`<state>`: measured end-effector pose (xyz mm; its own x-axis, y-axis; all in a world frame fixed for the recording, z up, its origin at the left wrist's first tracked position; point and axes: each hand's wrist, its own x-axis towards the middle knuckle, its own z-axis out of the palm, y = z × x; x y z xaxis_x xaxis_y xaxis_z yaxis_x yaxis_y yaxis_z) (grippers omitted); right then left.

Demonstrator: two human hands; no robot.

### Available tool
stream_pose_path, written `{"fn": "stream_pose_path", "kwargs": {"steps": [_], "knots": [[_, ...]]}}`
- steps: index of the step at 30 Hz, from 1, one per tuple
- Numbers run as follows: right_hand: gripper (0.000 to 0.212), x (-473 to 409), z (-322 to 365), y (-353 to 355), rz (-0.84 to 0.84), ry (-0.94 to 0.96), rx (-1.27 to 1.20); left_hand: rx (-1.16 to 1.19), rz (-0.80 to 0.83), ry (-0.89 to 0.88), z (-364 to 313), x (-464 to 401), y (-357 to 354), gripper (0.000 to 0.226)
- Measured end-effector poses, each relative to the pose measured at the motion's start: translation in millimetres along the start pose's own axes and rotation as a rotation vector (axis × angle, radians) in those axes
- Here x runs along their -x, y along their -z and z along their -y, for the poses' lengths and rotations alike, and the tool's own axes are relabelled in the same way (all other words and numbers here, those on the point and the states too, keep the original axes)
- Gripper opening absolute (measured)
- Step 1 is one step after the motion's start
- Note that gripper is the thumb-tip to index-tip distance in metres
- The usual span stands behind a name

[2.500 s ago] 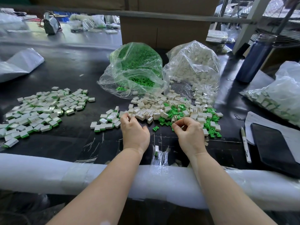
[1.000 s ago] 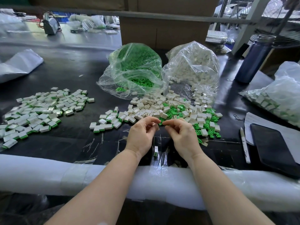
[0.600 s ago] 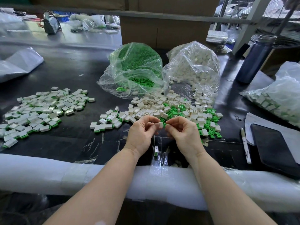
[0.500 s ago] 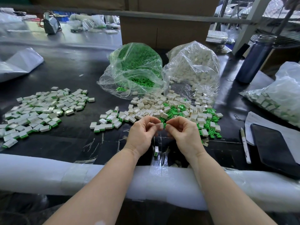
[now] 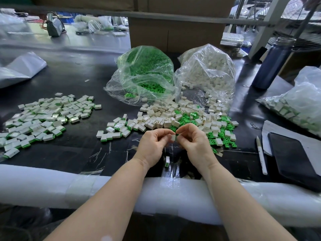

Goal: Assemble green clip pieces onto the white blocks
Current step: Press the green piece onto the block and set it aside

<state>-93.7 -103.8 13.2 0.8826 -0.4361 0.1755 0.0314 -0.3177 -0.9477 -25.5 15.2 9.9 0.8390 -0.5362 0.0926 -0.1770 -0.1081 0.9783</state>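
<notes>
My left hand (image 5: 152, 145) pinches a small white block (image 5: 172, 137) just above the black table. My right hand (image 5: 192, 141) meets it from the right, fingertips pinched against the block's edge; a sliver of green shows there, mostly hidden. Behind the hands lies a loose heap of white blocks (image 5: 166, 117) mixed with green clips (image 5: 224, 134). A small group of finished blocks (image 5: 114, 131) lies left of the hands, and a large spread of finished blocks (image 5: 43, 117) lies farther left. One finished block (image 5: 167, 161) stands between my wrists.
At the back a clear bag of green clips (image 5: 145, 73) and a clear bag of white blocks (image 5: 206, 73). A blue bottle (image 5: 271, 63), a bag of finished pieces (image 5: 298, 105), a pen (image 5: 260, 153) and a black phone (image 5: 293, 157) at right. White padded rail (image 5: 52, 185) along the near edge.
Both hands left the heap and came together in front of it. The left hand holds a white block and the right hand has closed in against it; little motion in the last half second.
</notes>
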Motion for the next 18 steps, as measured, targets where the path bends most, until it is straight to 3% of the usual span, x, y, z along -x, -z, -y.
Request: {"fn": "stream_pose_path", "kwargs": {"steps": [13,18], "knots": [[0.024,0.8,0.6,1.2,0.060,0.003,0.078,-0.195,0.051,-0.019,3.5,0.3,0.9,0.028],[0.019,0.5,0.5,2.0,0.032,-0.037,-0.063,-0.133,0.048,-0.022,0.4,1.8,1.2,0.024]]}}
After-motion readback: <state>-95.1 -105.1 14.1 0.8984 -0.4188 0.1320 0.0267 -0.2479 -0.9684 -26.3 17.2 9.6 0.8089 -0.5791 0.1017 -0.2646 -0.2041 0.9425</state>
